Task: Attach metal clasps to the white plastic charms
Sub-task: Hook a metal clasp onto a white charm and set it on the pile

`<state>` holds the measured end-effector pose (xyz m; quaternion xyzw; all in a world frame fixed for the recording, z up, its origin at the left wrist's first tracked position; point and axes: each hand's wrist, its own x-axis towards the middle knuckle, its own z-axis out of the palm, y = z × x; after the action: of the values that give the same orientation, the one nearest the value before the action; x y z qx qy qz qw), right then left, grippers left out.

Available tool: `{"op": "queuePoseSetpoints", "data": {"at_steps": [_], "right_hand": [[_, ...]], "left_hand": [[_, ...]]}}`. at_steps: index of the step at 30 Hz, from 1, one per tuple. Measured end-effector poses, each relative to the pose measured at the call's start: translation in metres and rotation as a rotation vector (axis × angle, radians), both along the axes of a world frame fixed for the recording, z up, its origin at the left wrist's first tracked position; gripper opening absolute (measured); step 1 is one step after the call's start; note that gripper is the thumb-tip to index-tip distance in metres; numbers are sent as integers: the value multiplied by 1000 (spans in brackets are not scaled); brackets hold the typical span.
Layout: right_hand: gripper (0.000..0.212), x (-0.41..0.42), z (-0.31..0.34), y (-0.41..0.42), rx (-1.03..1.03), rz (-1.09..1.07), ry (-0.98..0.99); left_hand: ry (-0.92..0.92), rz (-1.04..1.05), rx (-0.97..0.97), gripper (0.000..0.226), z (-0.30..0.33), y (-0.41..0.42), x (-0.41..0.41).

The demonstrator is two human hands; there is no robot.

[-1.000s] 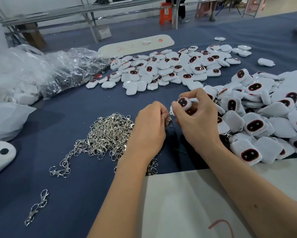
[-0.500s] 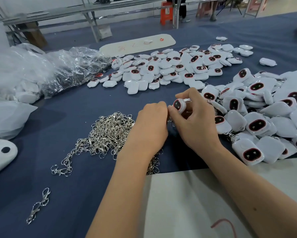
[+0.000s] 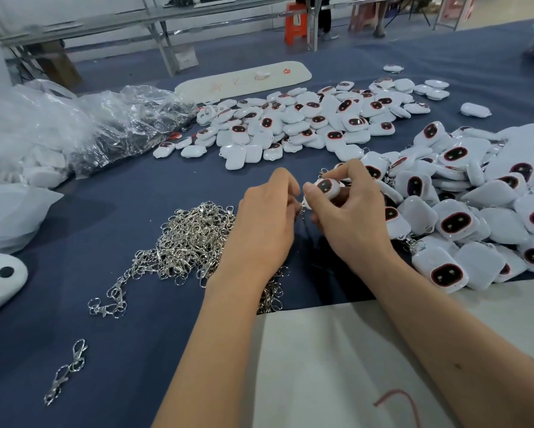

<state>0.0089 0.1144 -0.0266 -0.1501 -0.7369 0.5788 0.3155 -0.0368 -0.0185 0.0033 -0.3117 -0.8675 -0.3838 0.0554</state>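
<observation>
While a loose clasp pair [image 3: 65, 370] lies far left on the blue cloth [image 3: 136, 350], the clasp heap [image 3: 185, 242] sits just left of the left hand [image 3: 265, 223]. That hand's fingers curl inward, pinching a small metal clasp [image 3: 302, 211] at the charm's lower edge. Touching it, the right hand [image 3: 349, 217] grips a white charm [image 3: 327, 188] between thumb and curled fingers. More charms [image 3: 475, 211] pile up to the right.
</observation>
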Motion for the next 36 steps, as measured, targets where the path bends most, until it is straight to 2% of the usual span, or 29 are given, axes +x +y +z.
{"op": "queuePoseSetpoints", "data": {"at_steps": [9, 14, 17, 21, 24, 26, 30, 34, 36], "right_hand": [[21, -2, 5, 2, -305, 99, 62], [20, -1, 7, 2, -366, 113, 76], [19, 0, 8, 1, -375, 83, 77], [4, -1, 10, 3, -422, 31, 82], [13, -1, 11, 4, -436, 34, 72], [18, -1, 10, 3, -439, 40, 69], [12, -2, 8, 5, -368, 39, 54], [23, -3, 6, 6, -254, 26, 34], [19, -2, 6, 6, -209, 50, 20]], "left_hand": [[-75, -11, 323, 20, -9, 0, -1], [-161, -15, 408, 18, -8, 2, 0], [-145, 27, 355, 17, -8, 1, 0], [-59, -46, 52, 14, -10, -7, -2], [-41, -72, -181, 27, -13, -4, 0], [5, -38, -250, 34, -14, 2, 1], [-27, -65, -267, 17, -14, 8, 2], [-130, 34, -43, 19, -14, 3, -1], [-159, 87, 83, 18, -12, 2, -4]]}}
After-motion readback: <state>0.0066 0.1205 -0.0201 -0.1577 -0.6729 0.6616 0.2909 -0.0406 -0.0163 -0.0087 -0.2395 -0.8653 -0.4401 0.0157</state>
